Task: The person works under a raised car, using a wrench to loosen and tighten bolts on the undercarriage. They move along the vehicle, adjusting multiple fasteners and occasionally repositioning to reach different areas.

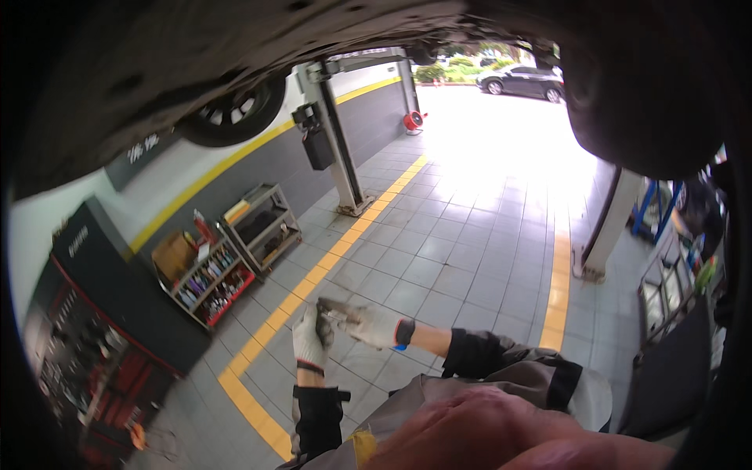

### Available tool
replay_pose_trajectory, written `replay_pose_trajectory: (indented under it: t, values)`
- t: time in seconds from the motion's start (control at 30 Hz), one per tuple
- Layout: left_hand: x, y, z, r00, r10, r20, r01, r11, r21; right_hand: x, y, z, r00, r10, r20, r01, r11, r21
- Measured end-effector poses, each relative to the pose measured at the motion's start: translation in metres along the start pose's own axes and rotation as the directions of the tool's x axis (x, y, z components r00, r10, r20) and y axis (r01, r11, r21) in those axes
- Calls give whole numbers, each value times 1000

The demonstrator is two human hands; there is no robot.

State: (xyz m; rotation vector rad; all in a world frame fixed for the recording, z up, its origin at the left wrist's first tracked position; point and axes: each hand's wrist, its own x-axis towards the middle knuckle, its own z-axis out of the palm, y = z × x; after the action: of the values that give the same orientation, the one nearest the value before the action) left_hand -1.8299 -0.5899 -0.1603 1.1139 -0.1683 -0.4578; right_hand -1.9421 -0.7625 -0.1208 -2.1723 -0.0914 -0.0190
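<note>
My left hand (311, 337) and my right hand (370, 326) meet in front of my body, above the tiled floor. Both wear pale work gloves, soiled dark at the fingers. The left glove points up with its fingers curled. From the right, the other glove reaches across, its fingers pressed together and touching the left fingertips. Whatever lies between them, if anything, is too small and dark to make out. Overhead hangs the dark underside of a raised car (235, 43), apart from both hands, with a wheel (235, 113) at the upper left.
Lift posts stand at left (338, 149) and right (609, 227). Along the left wall are a grey cart (266, 227), a bottle-filled shelf cart (210, 278) and a dark tool cabinet (129, 290). Yellow lines (313, 276) mark the floor. A rack (666, 294) stands right; a car (521, 82) is parked outside.
</note>
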Motion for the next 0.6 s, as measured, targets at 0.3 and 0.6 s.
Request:
replay_pose_trajectory:
  t: [0.3, 0.6]
  values:
    - [-105, -98, -237, 888, -269, -372, 137, 929, -345, 67, 51, 219, 838, 57, 542, 48, 983, -178]
    - [-56, -56, -340, 905, -184, -385, 13, 913, -407, 181, 78, 244, 862, 349, 367, -298, 935, -191]
